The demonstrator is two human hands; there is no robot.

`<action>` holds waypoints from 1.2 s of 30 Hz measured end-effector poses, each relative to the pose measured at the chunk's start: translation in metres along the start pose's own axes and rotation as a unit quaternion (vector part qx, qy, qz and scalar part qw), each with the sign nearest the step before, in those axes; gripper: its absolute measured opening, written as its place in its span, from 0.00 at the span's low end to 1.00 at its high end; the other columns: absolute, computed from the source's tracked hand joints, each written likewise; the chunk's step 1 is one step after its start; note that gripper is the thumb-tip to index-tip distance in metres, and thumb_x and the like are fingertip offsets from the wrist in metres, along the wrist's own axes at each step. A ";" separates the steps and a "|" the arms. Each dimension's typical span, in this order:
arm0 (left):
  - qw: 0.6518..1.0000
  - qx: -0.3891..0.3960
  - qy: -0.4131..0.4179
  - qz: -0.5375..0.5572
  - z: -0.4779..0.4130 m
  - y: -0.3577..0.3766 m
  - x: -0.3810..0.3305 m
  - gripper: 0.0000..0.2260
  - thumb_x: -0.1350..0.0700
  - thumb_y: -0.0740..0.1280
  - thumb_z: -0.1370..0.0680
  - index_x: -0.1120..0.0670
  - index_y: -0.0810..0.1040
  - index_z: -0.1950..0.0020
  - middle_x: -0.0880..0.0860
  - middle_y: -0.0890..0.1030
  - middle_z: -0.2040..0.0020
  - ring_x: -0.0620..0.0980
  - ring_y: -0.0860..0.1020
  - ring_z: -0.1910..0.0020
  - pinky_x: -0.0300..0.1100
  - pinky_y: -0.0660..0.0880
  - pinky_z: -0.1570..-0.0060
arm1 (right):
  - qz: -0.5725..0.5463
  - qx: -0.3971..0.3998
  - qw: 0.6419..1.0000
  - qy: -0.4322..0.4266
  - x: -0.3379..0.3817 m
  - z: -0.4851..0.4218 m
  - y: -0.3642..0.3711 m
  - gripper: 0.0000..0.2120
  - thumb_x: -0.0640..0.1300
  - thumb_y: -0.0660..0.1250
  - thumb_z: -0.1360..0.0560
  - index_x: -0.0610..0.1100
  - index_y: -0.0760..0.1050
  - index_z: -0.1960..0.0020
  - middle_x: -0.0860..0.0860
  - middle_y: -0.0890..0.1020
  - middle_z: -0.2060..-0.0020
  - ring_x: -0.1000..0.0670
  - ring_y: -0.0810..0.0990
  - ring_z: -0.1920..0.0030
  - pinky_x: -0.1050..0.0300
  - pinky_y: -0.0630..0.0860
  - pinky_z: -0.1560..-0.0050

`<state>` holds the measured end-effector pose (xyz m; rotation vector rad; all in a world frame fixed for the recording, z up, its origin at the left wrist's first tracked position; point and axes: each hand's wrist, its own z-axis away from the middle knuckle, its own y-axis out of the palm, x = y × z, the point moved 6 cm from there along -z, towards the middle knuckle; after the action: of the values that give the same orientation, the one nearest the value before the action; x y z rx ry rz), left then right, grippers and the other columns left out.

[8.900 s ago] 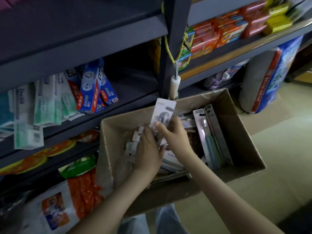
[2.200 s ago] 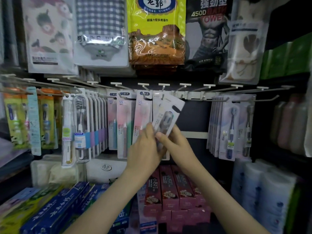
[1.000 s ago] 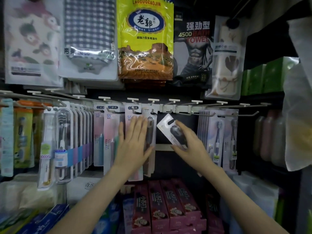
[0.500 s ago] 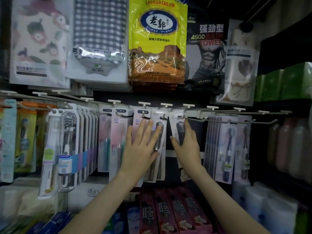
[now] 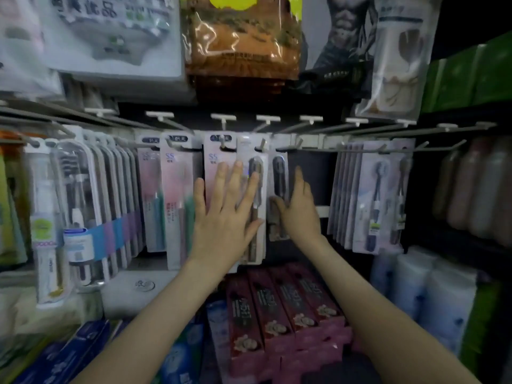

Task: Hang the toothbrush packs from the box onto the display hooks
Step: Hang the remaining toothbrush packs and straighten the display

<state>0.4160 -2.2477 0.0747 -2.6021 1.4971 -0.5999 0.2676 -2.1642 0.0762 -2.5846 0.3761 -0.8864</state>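
1. Rail (image 5: 304,141): a pale bar carrying the hooks (image 5: 262,144) was seen across the display and is taken as the reference for every place below.
2. Pack (image 5: 278,173): a narrow card with a dark brush was hung upright just under the rail's middle.
3. Right hand (image 5: 299,212): it was raised below the rail at the pack's right edge. The thumb was laid on the pack's front and the fingers were held straight and upright. Whether the pack was pinched could not be told.
4. Left hand (image 5: 225,214): it was spread flat, fingers apart, and pressed on the grey packs (image 5: 257,245) hung under the rail, just left of the pack.
5. Pink packs (image 5: 177,189): these were hung under the rail's left part.
6. Side packs (image 5: 371,195): a row was hung under the rail's right part, apart from the right hand.
7. Boxes (image 5: 277,306): dark red cartons were laid well below the rail.
8. Bag (image 5: 243,37): an orange-brown bag was hung above the rail.
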 end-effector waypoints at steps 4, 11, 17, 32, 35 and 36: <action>0.993 0.002 0.000 0.121 0.042 -0.025 -0.047 0.29 0.45 0.61 0.21 0.57 0.63 0.24 0.61 0.55 0.24 0.62 0.53 0.25 0.60 0.43 0.28 | 0.016 -0.008 0.999 -0.045 -0.019 0.074 -0.043 0.29 0.40 0.61 0.20 0.43 0.53 0.23 0.44 0.65 0.29 0.47 0.66 0.31 0.66 0.64 0.41; 0.885 0.216 0.096 0.401 0.209 -0.074 -0.208 0.22 0.51 0.62 0.22 0.61 0.72 0.31 0.62 0.71 0.31 0.59 0.68 0.34 0.52 0.65 0.33 | 0.065 0.187 0.980 -0.013 -0.135 0.305 -0.109 0.26 0.36 0.64 0.23 0.41 0.61 0.27 0.44 0.72 0.37 0.46 0.73 0.39 0.58 0.70 0.41; 0.680 0.581 0.111 0.433 0.359 -0.092 -0.311 0.25 0.46 0.53 0.17 0.52 0.55 0.22 0.49 0.59 0.23 0.49 0.59 0.25 0.41 0.61 0.29 | 0.178 0.440 0.855 0.210 -0.269 0.509 -0.150 0.30 0.44 0.59 0.19 0.47 0.47 0.22 0.47 0.62 0.27 0.45 0.67 0.31 0.55 0.71 0.43; 0.751 0.553 0.124 0.341 0.488 -0.099 -0.354 0.20 0.50 0.63 0.26 0.57 0.78 0.37 0.54 0.79 0.41 0.53 0.77 0.42 0.46 0.63 0.35 | 0.292 0.590 0.753 -0.024 -0.346 0.640 -0.038 0.26 0.37 0.77 0.35 0.39 0.76 0.39 0.43 0.79 0.45 0.43 0.77 0.44 0.54 0.75 0.47; 0.759 0.549 0.128 0.326 0.489 -0.099 -0.356 0.21 0.52 0.71 0.29 0.58 0.78 0.38 0.55 0.80 0.41 0.54 0.78 0.43 0.46 0.60 0.35 | 0.325 0.586 0.741 -0.050 -0.343 0.639 -0.040 0.21 0.38 0.72 0.31 0.38 0.75 0.38 0.42 0.78 0.43 0.43 0.76 0.42 0.53 0.73 0.44; 0.757 0.553 0.129 0.323 0.490 -0.099 -0.357 0.23 0.51 0.73 0.30 0.58 0.78 0.38 0.56 0.80 0.41 0.54 0.78 0.43 0.47 0.61 0.35 | 0.324 0.586 0.740 -0.053 -0.343 0.637 -0.043 0.25 0.40 0.79 0.40 0.39 0.80 0.44 0.44 0.81 0.50 0.44 0.80 0.49 0.54 0.76 0.51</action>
<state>0.5200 -1.9551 -0.4553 -1.0582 1.3093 -1.2464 0.4128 -1.8306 -0.5510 -1.1679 0.4357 -0.4348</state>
